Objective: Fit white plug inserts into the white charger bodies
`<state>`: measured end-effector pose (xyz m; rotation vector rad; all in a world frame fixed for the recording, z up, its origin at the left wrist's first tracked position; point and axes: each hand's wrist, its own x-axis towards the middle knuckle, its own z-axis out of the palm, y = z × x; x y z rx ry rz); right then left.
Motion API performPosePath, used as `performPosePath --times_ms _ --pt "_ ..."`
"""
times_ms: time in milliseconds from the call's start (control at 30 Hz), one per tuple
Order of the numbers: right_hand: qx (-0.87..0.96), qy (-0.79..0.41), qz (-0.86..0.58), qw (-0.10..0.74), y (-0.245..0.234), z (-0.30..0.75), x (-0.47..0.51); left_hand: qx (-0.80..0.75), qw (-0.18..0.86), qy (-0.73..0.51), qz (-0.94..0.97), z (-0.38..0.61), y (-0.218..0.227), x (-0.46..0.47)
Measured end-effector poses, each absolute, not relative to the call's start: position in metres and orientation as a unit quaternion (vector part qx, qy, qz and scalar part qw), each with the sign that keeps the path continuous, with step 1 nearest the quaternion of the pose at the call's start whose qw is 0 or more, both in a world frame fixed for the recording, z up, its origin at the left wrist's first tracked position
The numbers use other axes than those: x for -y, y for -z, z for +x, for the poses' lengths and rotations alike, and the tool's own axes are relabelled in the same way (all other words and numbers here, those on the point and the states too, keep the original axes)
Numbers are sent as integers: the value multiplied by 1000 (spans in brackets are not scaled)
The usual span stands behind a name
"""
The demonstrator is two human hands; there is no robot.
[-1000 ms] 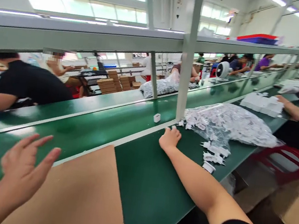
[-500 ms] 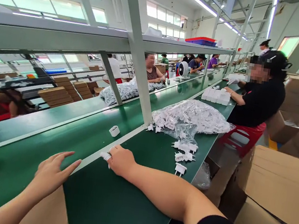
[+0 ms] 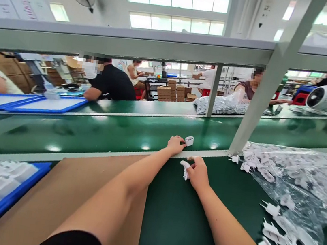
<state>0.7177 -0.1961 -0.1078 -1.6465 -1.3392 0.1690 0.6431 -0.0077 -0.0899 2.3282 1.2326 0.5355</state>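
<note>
My left hand (image 3: 176, 145) reaches over the green conveyor belt (image 3: 125, 133), fingers closed at the near left side of a small white charger housing (image 3: 189, 140). The housing's end with dark slots faces me. Just nearer, my right hand (image 3: 200, 176) is above the green worktop, its fingers closed around a white plug piece (image 3: 186, 174). White coverings show on its fingertips, and the grip partly hides the piece. To the right, several loose white two-pin plug pieces (image 3: 274, 233) lie before a clear plastic bag (image 3: 311, 181) filled with more of them.
Brown cardboard (image 3: 103, 195) lies under my left arm. A blue-rimmed tray (image 3: 13, 202) with rows of white parts stands at the left. A grey post (image 3: 257, 99) rises beyond my right hand, joining an overhead shelf (image 3: 162, 46). People sit across the belt near a white fan (image 3: 322, 98).
The view has swung left. My left hand, formerly spread in the air, has moved to the charger housing and closed at it. My right hand still holds the white piece.
</note>
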Motion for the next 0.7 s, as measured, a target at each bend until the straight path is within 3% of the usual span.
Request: performPosePath --times_ms 200,433,533,700 --pt "553 -106 -694 449 97 711 203 -468 243 -207 824 637 88 11" --pt "683 -206 -652 257 77 725 227 -464 259 -229 816 624 74 24" --pt "676 -219 -647 276 77 734 225 -441 268 -246 821 596 69 44" --pt "610 -273 -612 422 85 734 213 -333 286 -278 855 521 68 92"
